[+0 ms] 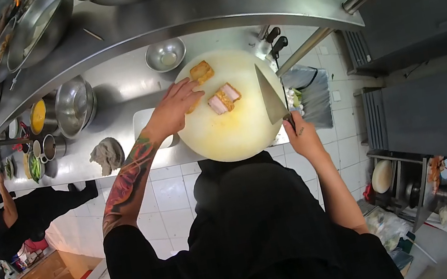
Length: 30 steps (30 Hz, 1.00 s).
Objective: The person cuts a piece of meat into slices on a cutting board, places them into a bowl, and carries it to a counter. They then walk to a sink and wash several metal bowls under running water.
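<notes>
My right hand is wrapped round the handle of a broad kitchen knife, whose blade lies over the right side of a round cutting board, tip pointing away from me. My left hand reaches over the board's left edge, fingers stretched out. Under its fingers shows part of a golden-brown fried piece, mostly hidden. Right of these fingers sit cut chunks of fried meat, pale pink inside with a golden crust. Another golden-brown piece lies just beyond my fingertips.
A small metal bowl stands behind the board, with knife handles to its right. A white tray is partly under my left arm. Left lie a grey cloth and metal bowls. An overhead steel shelf crosses above. Another person stands far left.
</notes>
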Each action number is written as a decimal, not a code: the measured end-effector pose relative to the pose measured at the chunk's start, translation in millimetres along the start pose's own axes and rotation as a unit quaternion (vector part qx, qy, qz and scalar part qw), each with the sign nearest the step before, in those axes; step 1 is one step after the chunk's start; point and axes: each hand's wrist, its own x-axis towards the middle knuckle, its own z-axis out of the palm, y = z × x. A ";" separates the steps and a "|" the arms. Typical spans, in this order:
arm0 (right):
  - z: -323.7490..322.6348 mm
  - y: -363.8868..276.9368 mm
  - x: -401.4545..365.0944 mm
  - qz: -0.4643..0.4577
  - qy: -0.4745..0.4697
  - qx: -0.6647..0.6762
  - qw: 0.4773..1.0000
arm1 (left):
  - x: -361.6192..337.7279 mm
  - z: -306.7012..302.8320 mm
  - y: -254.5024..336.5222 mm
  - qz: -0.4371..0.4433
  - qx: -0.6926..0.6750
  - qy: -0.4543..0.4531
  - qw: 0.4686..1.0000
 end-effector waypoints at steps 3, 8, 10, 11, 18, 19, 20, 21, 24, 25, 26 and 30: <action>2.5 0.3 1.1 -0.008 0.000 -0.020 1.000 | 2.0 6.5 34.9 -0.069 -0.078 0.046 0.994; 8.2 2.8 -5.2 -0.016 0.035 0.021 0.999 | 26.2 68.0 87.6 -0.222 -0.130 0.108 0.960; 6.5 1.6 -5.3 -0.013 0.028 0.003 1.000 | 20.0 66.4 76.6 -0.204 -0.152 0.120 0.960; 6.0 1.6 -5.7 -0.012 0.018 -0.011 1.000 | 9.2 55.2 69.6 -0.115 -0.147 0.050 0.981; -0.4 2.4 -2.9 0.009 0.005 0.013 1.000 | 29.1 17.0 88.3 -0.087 -0.140 0.008 0.986; -2.9 -1.5 -4.8 0.015 0.009 0.039 0.999 | 46.0 29.7 90.4 -0.184 -0.177 0.085 0.963; -6.3 -3.3 -6.1 0.021 0.015 0.064 0.998 | 60.1 40.5 86.9 -0.182 -0.176 0.087 0.964; -9.0 -1.4 -8.7 0.022 0.017 0.064 0.998 | 73.2 53.1 82.9 -0.195 -0.162 0.019 0.967; -17.7 6.9 -12.3 0.053 -0.023 0.071 0.996 | 88.3 70.6 78.0 -0.086 -0.205 -0.052 0.974; -17.3 11.3 -13.5 0.045 -0.010 0.075 0.996 | 88.1 71.5 77.9 0.034 -0.257 -0.057 0.964; -17.7 15.4 -15.9 0.038 0.002 0.079 0.996 | 83.3 72.8 80.7 0.032 -0.260 -0.058 0.963; -21.8 18.2 -13.4 0.038 -0.008 0.038 0.998 | 35.8 14.1 86.6 -0.065 -0.284 0.092 0.952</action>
